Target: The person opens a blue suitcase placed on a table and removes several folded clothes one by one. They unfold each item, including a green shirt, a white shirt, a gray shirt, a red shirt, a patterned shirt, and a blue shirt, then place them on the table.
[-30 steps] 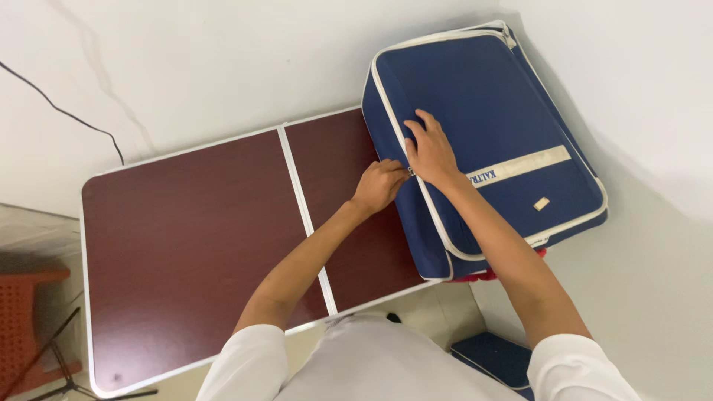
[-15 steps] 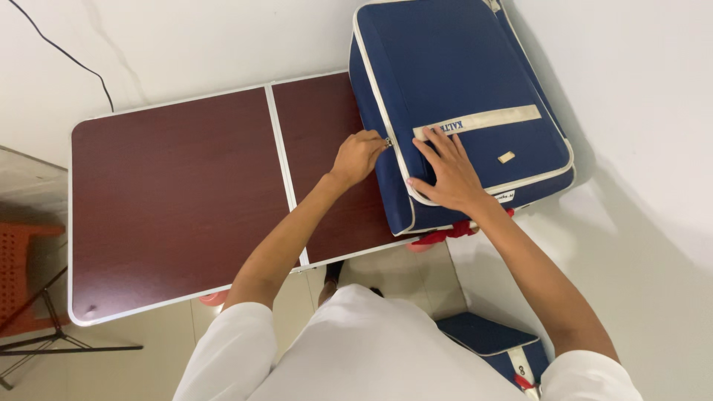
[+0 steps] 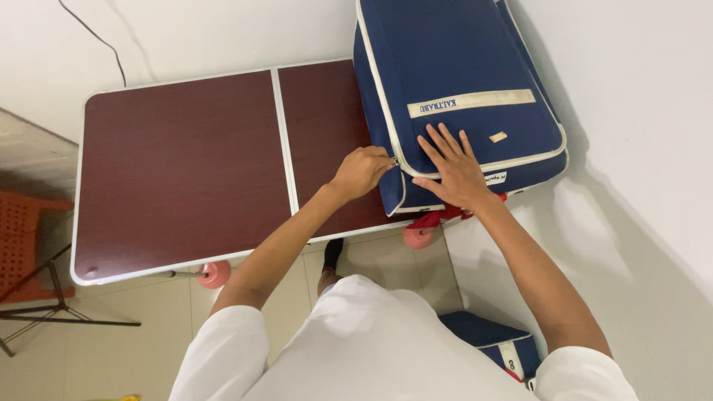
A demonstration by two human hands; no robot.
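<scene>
Currently: blue suitcase [image 3: 460,89], upper right of frame, long axis running away from you | your left hand [image 3: 362,171] pinches zipper pull [image 3: 393,160] at its near-left corner | your right hand [image 3: 453,169] flat, fingers spread, on lid.

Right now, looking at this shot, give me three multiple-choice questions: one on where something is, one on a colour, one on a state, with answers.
1. Where does the suitcase lie?
A. on the table's right end
B. on the floor
C. on the orange chair

2. What colour is the table top?
A. white
B. dark reddish brown
C. green

3. How is the right hand placed?
A. lifted off in the air
B. gripping a handle
C. flat, fingers spread, on the suitcase lid

Answers: 1 A, it rests on the table's right end by the wall. 2 B, reddish-brown panels with a pale rim. 3 C, palm pressed near the lid's corner, while the left hand pinches the zipper pull.
</scene>
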